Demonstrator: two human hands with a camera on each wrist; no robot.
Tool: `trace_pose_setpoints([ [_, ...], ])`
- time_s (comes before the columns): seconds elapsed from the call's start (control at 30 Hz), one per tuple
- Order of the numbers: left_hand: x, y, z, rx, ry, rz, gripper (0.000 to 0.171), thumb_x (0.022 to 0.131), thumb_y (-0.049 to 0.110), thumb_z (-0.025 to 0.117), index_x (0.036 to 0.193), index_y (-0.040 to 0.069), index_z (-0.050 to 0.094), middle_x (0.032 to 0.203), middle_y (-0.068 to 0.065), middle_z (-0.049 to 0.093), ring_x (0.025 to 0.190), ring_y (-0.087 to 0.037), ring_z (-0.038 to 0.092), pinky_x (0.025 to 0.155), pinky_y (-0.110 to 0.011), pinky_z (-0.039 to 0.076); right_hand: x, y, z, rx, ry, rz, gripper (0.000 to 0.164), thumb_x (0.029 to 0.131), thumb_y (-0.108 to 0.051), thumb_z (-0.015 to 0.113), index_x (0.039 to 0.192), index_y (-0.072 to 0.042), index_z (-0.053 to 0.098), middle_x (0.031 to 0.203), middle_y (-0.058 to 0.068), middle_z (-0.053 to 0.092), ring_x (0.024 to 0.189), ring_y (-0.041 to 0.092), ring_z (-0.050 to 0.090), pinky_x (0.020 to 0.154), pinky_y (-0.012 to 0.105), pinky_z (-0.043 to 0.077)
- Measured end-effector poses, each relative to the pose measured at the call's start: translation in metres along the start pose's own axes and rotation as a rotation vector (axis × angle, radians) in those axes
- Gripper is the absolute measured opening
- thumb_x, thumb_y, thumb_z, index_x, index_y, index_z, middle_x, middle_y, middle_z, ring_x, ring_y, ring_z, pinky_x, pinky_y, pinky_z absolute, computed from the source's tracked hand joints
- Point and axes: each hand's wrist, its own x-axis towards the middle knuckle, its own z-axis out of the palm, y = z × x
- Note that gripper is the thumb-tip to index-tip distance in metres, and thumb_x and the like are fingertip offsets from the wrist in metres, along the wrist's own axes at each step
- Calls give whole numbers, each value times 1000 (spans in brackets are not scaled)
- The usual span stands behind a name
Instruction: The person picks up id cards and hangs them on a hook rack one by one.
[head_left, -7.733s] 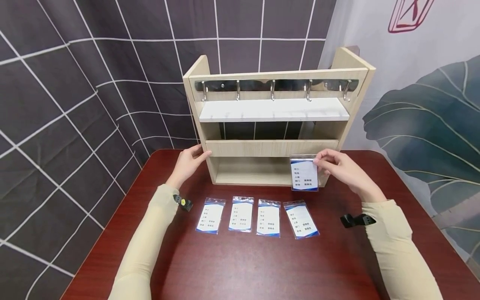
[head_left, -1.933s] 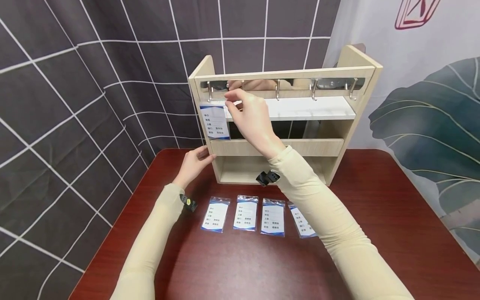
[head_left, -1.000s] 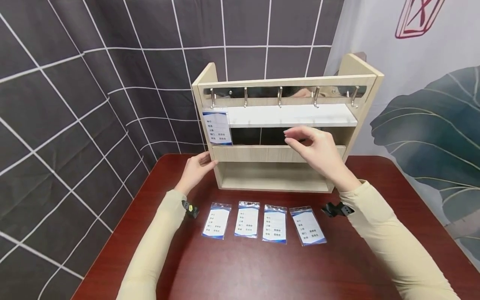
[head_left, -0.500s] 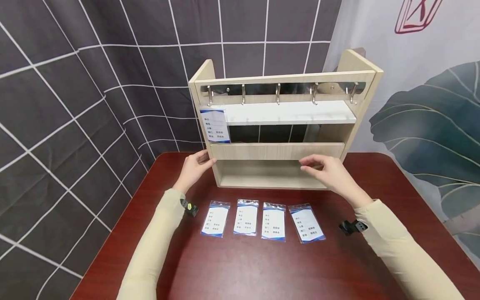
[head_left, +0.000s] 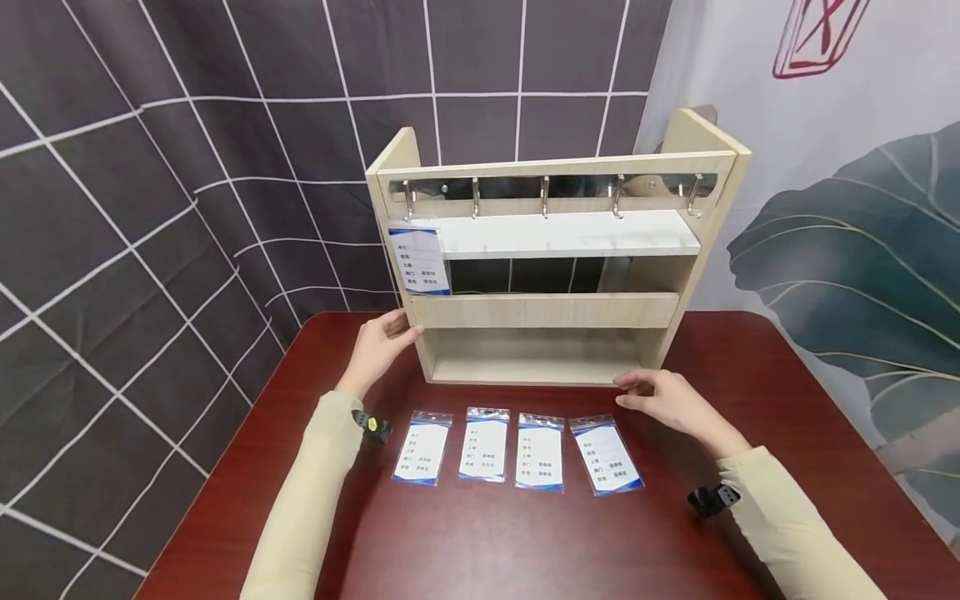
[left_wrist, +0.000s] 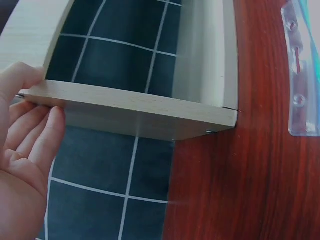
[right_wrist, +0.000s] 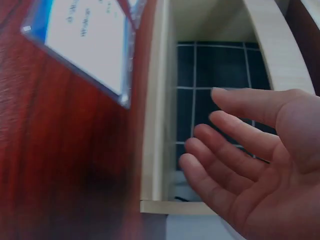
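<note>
My left hand (head_left: 377, 352) holds the left side panel of a pale wooden hook rack (head_left: 543, 312). In the left wrist view its thumb lies on the front and the fingers (left_wrist: 47, 137) bend against the panel's outer face. My right hand (head_left: 670, 406) is in the air near the rack's lower right corner, holding nothing; the right wrist view shows its fingers apart and loosely bent. A badge holder (head_left: 420, 261) with a blue-and-white card hangs below the leftmost hook (head_left: 408, 200). Several similar badge holders lie in a row on the table, the rightmost (head_left: 606, 455) nearest my right hand.
The rack stands on a dark red table (head_left: 480, 542), with a white shelf (head_left: 562, 233) behind its row of metal hooks. A dark grid-patterned curtain (head_left: 247, 100) hangs behind and to the left. A light leaf-patterned cloth (head_left: 885, 242) covers the right.
My right hand carried a badge holder to the leftmost hook, let it go, then came back right and down toward the table. My left hand has stayed on the rack's side.
</note>
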Motion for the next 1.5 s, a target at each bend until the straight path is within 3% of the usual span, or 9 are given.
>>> trace_pose_setpoints([
  [0.1, 1, -2, -1, -4, 8, -27, 54, 95, 13, 72, 143, -4, 53, 138, -24, 58, 126, -34, 59, 102, -42, 50, -2, 5, 6, -14, -48, 2, 34, 86, -18, 79, 111, 2, 72, 95, 7, 72, 85, 18, 64, 75, 33, 53],
  [0.2, -5, 8, -3, -27, 4, -55, 55, 95, 15, 72, 143, -3, 53, 139, -23, 58, 127, -32, 59, 103, -40, 50, -6, 8, 10, -14, -102, 15, 37, 81, -20, 83, 109, 3, 72, 90, 3, 69, 83, 16, 61, 73, 31, 52],
  [0.37, -14, 22, -1, -36, -5, -25, 54, 95, 12, 71, 142, -7, 52, 137, -26, 57, 126, -37, 58, 101, -42, 50, -11, 11, 18, -14, -154, 17, 41, 76, -20, 87, 106, 1, 71, 92, 4, 67, 86, 20, 61, 77, 35, 53],
  [0.67, 2, -9, 2, -57, 26, 6, 56, 93, 21, 76, 141, -1, 56, 136, -22, 60, 124, -32, 61, 100, -39, 52, -2, 11, 26, -94, -205, -8, 41, 73, -20, 90, 103, -1, 70, 92, 3, 63, 86, 22, 57, 79, 39, 51],
  [0.97, 1, -11, 3, -61, 31, 6, 57, 91, 23, 77, 139, -1, 58, 135, -22, 61, 123, -32, 62, 99, -40, 53, 3, 9, 25, -76, -255, -32, 39, 69, -15, 90, 98, -3, 67, 88, 4, 57, 83, 20, 52, 76, 34, 47],
  [1.3, -1, -8, 3, -57, 32, -9, 57, 92, 23, 76, 140, -1, 57, 135, -22, 61, 123, -32, 62, 99, -40, 53, 7, 3, 28, -95, -297, -43, 42, 68, -9, 89, 103, -2, 67, 98, 6, 61, 92, 23, 56, 82, 37, 50],
  [1.5, -1, -7, 4, -57, 35, -3, 56, 92, 22, 77, 140, 0, 58, 135, -21, 61, 123, -31, 62, 99, -40, 53, 11, 1, 27, -98, -320, -63, 38, 66, -7, 88, 98, -2, 66, 94, 5, 63, 88, 22, 56, 82, 38, 50],
])
